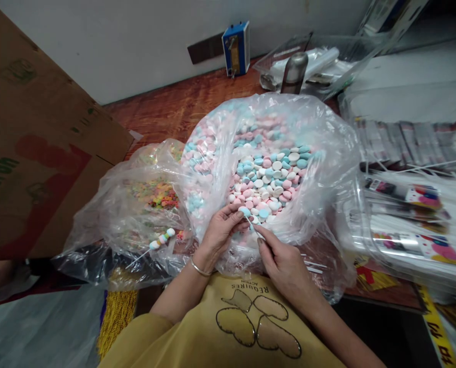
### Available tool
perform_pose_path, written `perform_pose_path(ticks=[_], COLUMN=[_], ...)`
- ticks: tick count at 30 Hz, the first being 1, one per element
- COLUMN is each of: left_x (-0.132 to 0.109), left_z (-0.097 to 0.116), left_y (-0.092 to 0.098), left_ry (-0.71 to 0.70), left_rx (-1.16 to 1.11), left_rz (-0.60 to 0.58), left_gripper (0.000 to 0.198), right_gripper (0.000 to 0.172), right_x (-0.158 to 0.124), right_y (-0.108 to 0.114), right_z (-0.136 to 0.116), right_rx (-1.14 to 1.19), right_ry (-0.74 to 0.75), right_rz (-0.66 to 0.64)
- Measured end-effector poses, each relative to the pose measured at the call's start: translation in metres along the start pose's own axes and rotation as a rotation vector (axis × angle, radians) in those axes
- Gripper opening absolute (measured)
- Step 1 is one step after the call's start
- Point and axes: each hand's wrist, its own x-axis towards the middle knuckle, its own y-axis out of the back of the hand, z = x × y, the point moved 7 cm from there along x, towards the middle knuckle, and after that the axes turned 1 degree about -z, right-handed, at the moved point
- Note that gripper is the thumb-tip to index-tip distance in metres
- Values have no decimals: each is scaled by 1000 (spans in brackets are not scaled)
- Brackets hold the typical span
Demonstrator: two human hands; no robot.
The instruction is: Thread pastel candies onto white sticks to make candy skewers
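Note:
Between the thumb and fingers of my left hand (224,225) is a small pale blue candy (245,210). My right hand (279,258) pinches a thin white stick (255,230), whose upper end meets the candy; whether it has gone in I cannot tell. Both hands are in front of a big clear plastic bag (323,204), open at the top and full of pink, white and blue candies (268,179). Left of my left hand, a stick threaded with several coloured pieces (162,238) rests on a second clear bag (109,214). That bag holds small bright multicoloured pieces (162,194).
A tall cardboard box (40,138) stands at the left. On the right is a clear plastic bin (400,271) with printed packets (415,245) and white sticks. Several loose white sticks (314,266) lie by my right forearm. Behind stand a dark bottle (294,72) and a blue box (236,49).

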Motion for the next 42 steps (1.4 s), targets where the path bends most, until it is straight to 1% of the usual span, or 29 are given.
perform_pose_path(ticks=[7,13,17,24,31,35,37,39,40,41,42], left_x=[-1,-3,-6,-5,-11,-18,-27,-41,-50,-58,-66], left_z=[0,-4,-5,-5,-1,2,6,14,19,26,35], left_y=[-4,-9,-11,-10,-10,-18,-23,-25,-24,-20,-12], left_ry=[-36,-143,-175,-232,-343,-416,-469,-529,-555,-578,-607], left_rx=[26,120,162,240,429,524,609,713,769,820,862], left_rz=[-11,-29,-34,-79,-82,-105,-130,-157,-169,-170,-147], left_gripper=[56,45,40,40,30,24,23,29,37,46,56], right_gripper=[46,40,40,38,32,27,30,33,33,34,34], right_x=[0,0,1,6,7,6,6,7,7,7,7], right_y=[-3,-7,-9,-7,-7,-15,-20,-26,-28,-29,-30], right_z=[5,6,7,6,7,18,23,27,28,27,26], right_rx=[-14,14,56,197,323,367,397,432,440,434,423], right_ry=[-16,-44,-66,-139,-208,-236,-247,-244,-237,-219,-197], right_rz=[22,38,52,-22,7,23,22,8,1,-6,-13])
